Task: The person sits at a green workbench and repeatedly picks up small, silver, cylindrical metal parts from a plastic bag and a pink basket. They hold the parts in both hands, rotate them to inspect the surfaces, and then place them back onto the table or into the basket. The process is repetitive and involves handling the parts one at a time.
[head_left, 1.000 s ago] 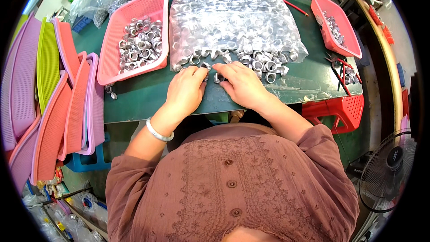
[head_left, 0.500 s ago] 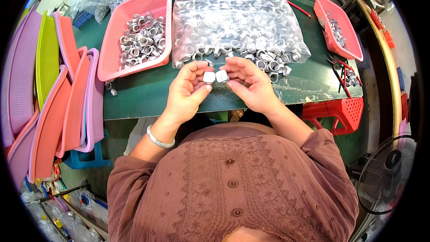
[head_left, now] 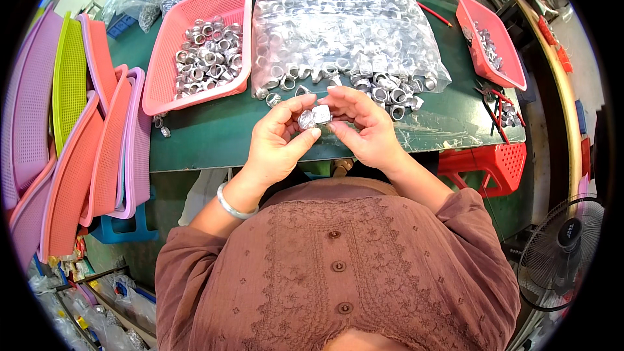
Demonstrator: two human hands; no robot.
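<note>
My left hand [head_left: 278, 135] pinches a silver-coloured ring [head_left: 306, 119] with a roundish top between thumb and fingers. Close beside it, my right hand [head_left: 367, 129] grips another silver ring [head_left: 322, 114], whose flat, squarish face points up. The two rings look to be touching above the table's near part. Just beyond my fingers, loose rings [head_left: 395, 94] spill from the mouth of a large clear plastic bag [head_left: 348, 23] packed with more of them. A pink basket [head_left: 245, 58] to the left holds a heap of similar rings.
At the right stand another pink basket [head_left: 460, 19] with small metal pieces and red-handled pliers [head_left: 499, 114]. Stacked plastic baskets [head_left: 71, 175] crowd the left side. A red stool [head_left: 507, 166] sits under the green table [head_left: 214, 149], and a fan [head_left: 562, 247] is at lower right.
The ring in my left hand has turned, showing a rounder side instead of its flat square face. My left hand has shifted slightly right and down; both hands keep their rings.
</note>
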